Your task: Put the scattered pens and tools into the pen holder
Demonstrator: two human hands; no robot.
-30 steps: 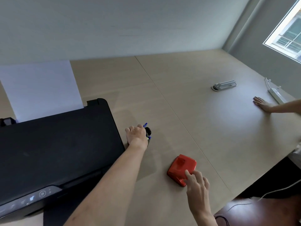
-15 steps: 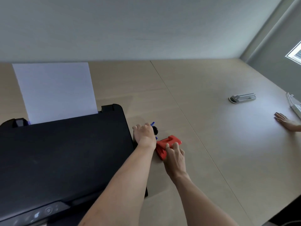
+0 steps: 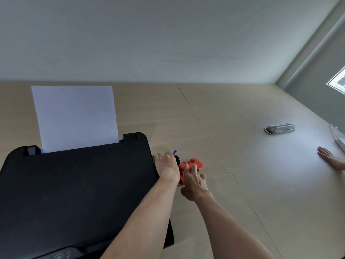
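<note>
My left hand [image 3: 166, 165] is wrapped around a small black pen holder [image 3: 177, 160] right beside the printer. The hand hides most of the holder. A blue pen tip [image 3: 174, 151] sticks out above my fingers. A red hole punch [image 3: 194, 162] lies on the table against the holder's right side. My right hand [image 3: 194, 180] grips its near end, thumb on the left and fingers spread over the top. A grey stapler [image 3: 281, 128] lies far off to the right.
A black printer [image 3: 74, 193] with a white sheet [image 3: 74, 116] standing in its feed fills the left. Another person's hand [image 3: 329, 160] rests flat at the table's right edge, near a white power strip [image 3: 338, 140]. The table [image 3: 233, 146] is light wood.
My right hand has brought the red hole punch from the near table edge up to the holder, where it now stays. My left hand has stayed on the holder.
</note>
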